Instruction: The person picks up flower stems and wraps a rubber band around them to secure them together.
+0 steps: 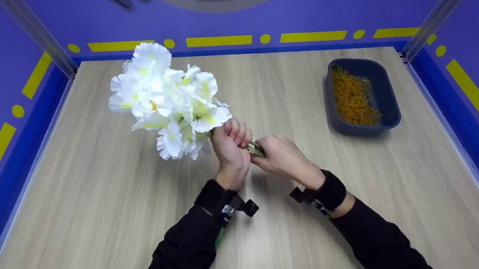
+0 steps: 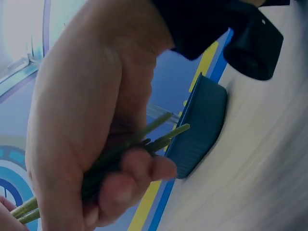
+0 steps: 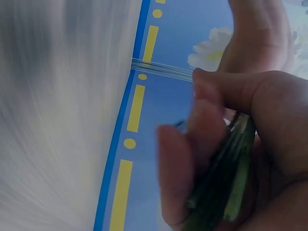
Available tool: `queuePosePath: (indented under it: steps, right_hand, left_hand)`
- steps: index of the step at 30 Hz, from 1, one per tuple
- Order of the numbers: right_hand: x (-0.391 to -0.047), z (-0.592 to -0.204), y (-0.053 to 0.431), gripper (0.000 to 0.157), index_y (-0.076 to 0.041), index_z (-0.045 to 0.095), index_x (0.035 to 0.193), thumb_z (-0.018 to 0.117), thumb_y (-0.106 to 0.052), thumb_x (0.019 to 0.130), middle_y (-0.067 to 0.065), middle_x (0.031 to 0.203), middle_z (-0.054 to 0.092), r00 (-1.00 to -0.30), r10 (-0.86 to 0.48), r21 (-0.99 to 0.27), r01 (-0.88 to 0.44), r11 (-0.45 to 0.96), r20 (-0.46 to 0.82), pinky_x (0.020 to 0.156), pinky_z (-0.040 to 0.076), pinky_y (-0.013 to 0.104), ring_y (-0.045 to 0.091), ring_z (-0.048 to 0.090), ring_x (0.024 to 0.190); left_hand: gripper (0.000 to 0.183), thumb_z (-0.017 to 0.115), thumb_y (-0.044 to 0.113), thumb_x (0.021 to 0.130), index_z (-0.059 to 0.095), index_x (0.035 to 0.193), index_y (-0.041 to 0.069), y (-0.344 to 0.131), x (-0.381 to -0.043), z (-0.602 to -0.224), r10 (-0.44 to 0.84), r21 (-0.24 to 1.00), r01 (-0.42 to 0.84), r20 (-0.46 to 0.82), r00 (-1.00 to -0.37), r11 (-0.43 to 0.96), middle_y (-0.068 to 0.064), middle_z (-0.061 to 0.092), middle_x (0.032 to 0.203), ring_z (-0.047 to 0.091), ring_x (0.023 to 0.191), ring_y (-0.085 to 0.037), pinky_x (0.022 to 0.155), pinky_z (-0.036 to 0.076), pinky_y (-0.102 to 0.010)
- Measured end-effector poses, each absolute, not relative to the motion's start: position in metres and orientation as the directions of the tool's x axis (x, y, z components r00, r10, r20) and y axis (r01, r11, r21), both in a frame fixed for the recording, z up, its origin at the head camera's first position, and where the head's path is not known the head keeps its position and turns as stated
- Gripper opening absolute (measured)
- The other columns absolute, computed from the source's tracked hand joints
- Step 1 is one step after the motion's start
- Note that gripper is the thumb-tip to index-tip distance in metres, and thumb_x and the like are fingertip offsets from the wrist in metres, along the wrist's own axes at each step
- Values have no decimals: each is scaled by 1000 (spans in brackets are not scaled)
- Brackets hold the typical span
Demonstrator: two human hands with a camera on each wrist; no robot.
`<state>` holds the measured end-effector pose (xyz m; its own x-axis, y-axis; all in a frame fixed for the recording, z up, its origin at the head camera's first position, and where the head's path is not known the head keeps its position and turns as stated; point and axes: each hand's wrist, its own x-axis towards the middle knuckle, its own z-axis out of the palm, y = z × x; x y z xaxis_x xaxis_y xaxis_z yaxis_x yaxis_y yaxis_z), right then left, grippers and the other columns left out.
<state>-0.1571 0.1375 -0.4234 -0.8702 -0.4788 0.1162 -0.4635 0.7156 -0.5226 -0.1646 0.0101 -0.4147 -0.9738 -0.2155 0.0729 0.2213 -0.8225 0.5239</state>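
Both of my hands are wrapped around one bunch of fake flowers, held up over the pale wood-grain table (image 1: 99, 182): ruffled white fabric blooms (image 1: 168, 99) with yellow-green centres fan out up-left of my left hand (image 1: 230, 150). Thin stiff green stems (image 1: 256, 149) poke out of that fist straight into my right hand (image 1: 281, 159), touching it, fingers curled round them. Off right sits a rounded dark blue plastic tub (image 1: 388, 94) of tangled yellow rubber bands (image 1: 353, 97).

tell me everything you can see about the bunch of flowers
The bunch of flowers has white, fabric-looking petals with yellow-green centres on thin green stems. It is held above the table, heads tilted up and to the left. The left hand grips the stems under the blooms; the right hand pinches their ends.
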Motion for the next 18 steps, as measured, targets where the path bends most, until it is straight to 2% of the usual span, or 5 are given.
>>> queuePosePath:
  steps: [5, 9, 13, 18]
  right_hand:
    - [-158, -422, 138, 48, -21, 35, 59, 62, -22, 99, -11, 54, 32, -871, -479, -523, -462, 716, 112, 45, 29, 26, 7, 33, 47]
    - [-158, -421, 137, 50, -21, 36, 59, 58, -26, 103, -12, 55, 32, -866, -482, -488, -481, 728, 133, 44, 28, 27, 8, 33, 47]
    - [-158, -423, 135, 50, -21, 36, 60, 56, -31, 105, -12, 55, 31, -862, -489, -467, -490, 736, 132, 44, 27, 26, 7, 31, 47]
    - [-155, -426, 135, 48, -21, 36, 62, 63, -30, 101, -11, 57, 30, -871, -464, -473, -481, 738, 162, 45, 27, 26, 7, 31, 50]
  left_hand:
    - [37, 34, 10, 97, 32, 62, 21, 2, -161, -405, -120, 493, 119, 30, -992, -862, 10, 31, 52, 30, 45, -3, 45, 23, -19]
    - [33, 36, 10, 98, 35, 66, 19, -10, -166, -401, -96, 408, 83, -11, -995, -909, 10, 34, 52, 30, 44, -3, 46, 25, -18]
    - [35, 33, 9, 97, 32, 64, 19, -15, -170, -403, -93, 318, 80, -26, -995, -945, 9, 28, 50, 21, 43, -3, 45, 16, -17]
    - [36, 30, 10, 96, 24, 61, 19, -9, -167, -406, -128, 352, 118, -5, -992, -928, 9, 19, 51, 12, 46, -6, 46, 8, -21]
